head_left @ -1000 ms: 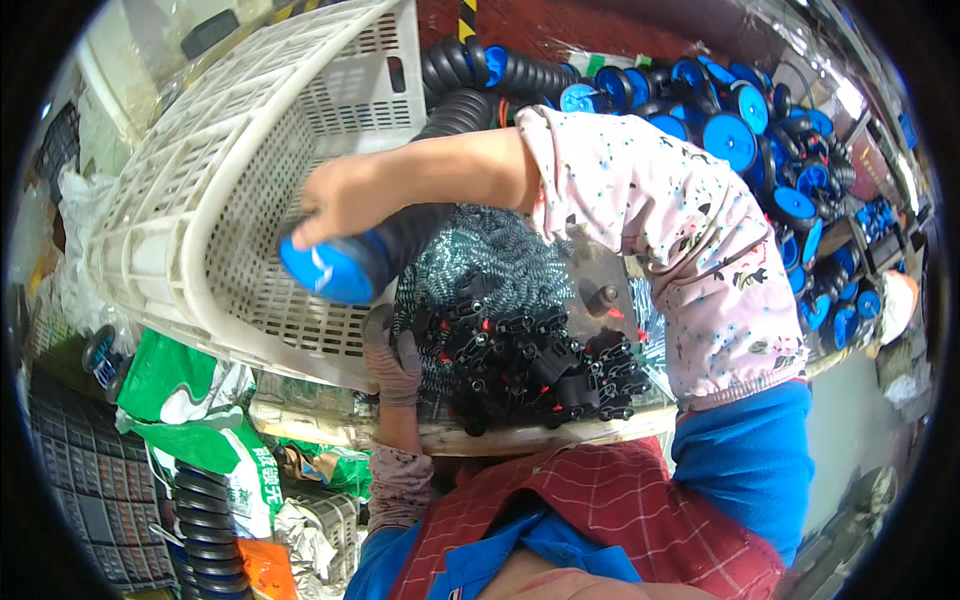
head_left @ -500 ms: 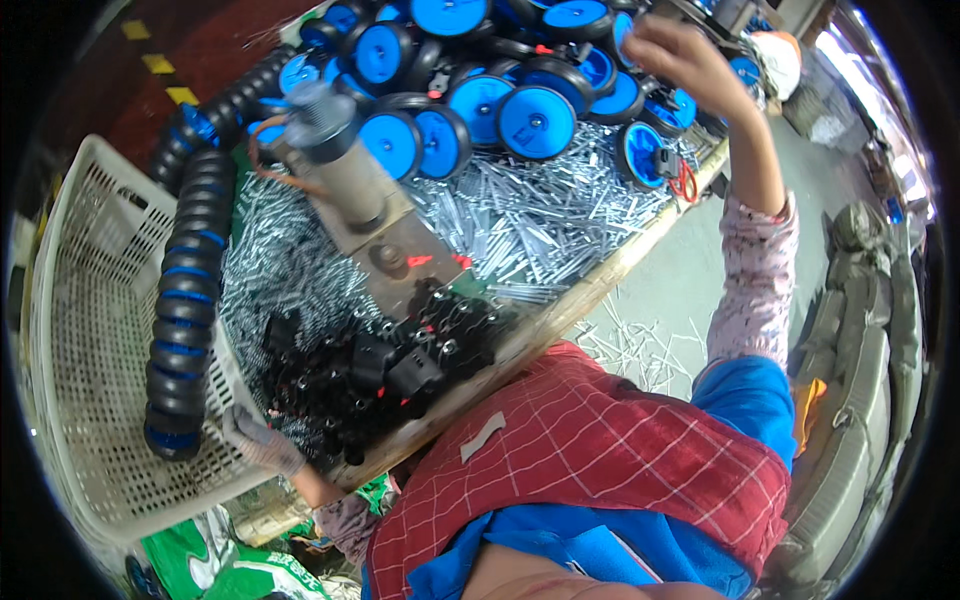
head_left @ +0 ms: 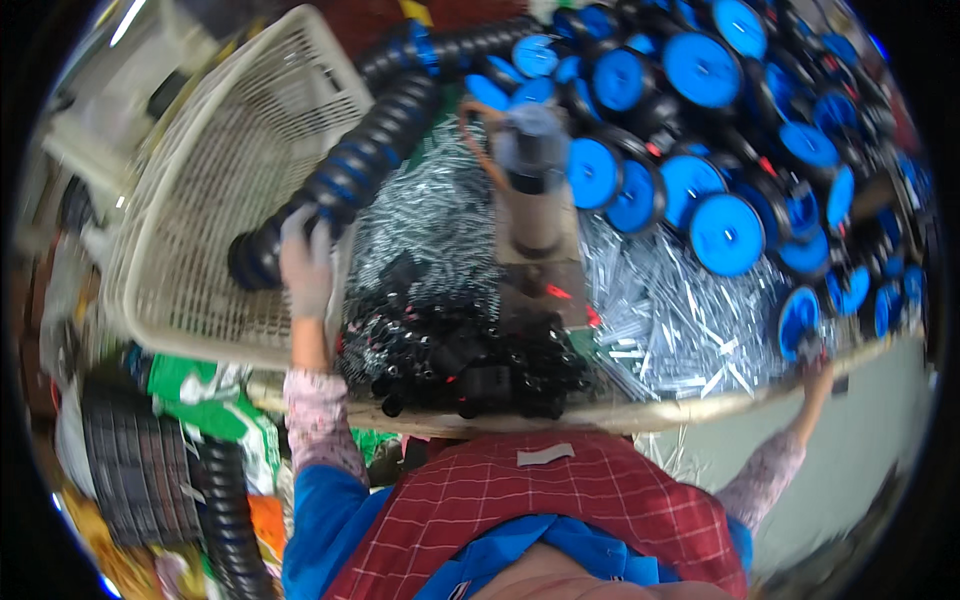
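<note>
My left hand (head_left: 308,270), in a pale glove, reaches over the rim of a white plastic basket (head_left: 170,215). Its fingers are stretched and apart, at a long row of black-tyred wheels with blue hubs (head_left: 335,185); blur hides whether they touch. My right hand (head_left: 816,356) is at the bench's right front edge, beside a blue-hubbed wheel (head_left: 799,322). Its fingers are too small and smeared to show a grip. Between the hands stand a grey upright post fixture (head_left: 535,215) on a metal plate and a heap of black brackets (head_left: 470,365).
Loose metal pins (head_left: 680,310) and small shiny hardware (head_left: 425,225) cover much of the bench. Many blue-hubbed wheels (head_left: 727,233) are piled at the back right. A wooden edge (head_left: 670,413) runs along the front. Green-and-white sacks (head_left: 215,395) and a black ribbed roll (head_left: 230,510) lie at lower left.
My view has swung left. My right hand has come down from above the wheel pile to the wheel at the bench edge. My left hand has moved from the basket's rim to the wheel row.
</note>
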Demonstrator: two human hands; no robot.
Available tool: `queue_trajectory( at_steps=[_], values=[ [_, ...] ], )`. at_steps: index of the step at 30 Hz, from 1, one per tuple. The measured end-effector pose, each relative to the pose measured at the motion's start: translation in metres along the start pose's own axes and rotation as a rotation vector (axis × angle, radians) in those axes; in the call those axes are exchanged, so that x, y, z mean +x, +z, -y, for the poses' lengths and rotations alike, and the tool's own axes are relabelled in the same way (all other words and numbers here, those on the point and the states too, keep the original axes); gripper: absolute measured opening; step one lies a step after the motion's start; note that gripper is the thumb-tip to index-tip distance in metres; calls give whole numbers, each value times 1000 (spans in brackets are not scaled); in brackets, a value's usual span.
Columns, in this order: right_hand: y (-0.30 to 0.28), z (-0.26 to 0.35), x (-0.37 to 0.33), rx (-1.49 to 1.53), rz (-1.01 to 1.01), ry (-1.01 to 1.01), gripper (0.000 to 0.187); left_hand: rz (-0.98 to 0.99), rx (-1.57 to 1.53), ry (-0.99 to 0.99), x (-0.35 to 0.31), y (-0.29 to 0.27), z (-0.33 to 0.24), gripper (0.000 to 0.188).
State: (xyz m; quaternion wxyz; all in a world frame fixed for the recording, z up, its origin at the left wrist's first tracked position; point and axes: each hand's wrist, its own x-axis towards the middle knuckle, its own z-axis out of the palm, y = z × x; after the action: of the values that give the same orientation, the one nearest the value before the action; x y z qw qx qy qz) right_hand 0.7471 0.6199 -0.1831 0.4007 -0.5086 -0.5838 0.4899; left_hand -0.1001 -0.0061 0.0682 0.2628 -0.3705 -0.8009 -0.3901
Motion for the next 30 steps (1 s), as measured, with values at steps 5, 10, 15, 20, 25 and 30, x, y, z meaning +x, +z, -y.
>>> queue_trajectory(
  at_steps=[5,10,15,20,25,30],
  values=[
    [-1,61,-74,-1239,-407,177,56,59,131,-64,73,9,12,35],
    [126,277,-148,-508,-266,-150,58,136,308,-79,114,47,92,43],
    [267,426,-119,-233,218,-725,65,483,278,-339,152,76,120,51],
    [474,548,-104,-546,509,-1027,58,588,172,-166,154,77,121,45],
    [676,631,-161,-1052,688,-1678,47,545,224,-51,137,76,120,39],
    [802,634,-233,-1515,641,-2219,21,520,173,-84,146,101,137,37]
  ],
)
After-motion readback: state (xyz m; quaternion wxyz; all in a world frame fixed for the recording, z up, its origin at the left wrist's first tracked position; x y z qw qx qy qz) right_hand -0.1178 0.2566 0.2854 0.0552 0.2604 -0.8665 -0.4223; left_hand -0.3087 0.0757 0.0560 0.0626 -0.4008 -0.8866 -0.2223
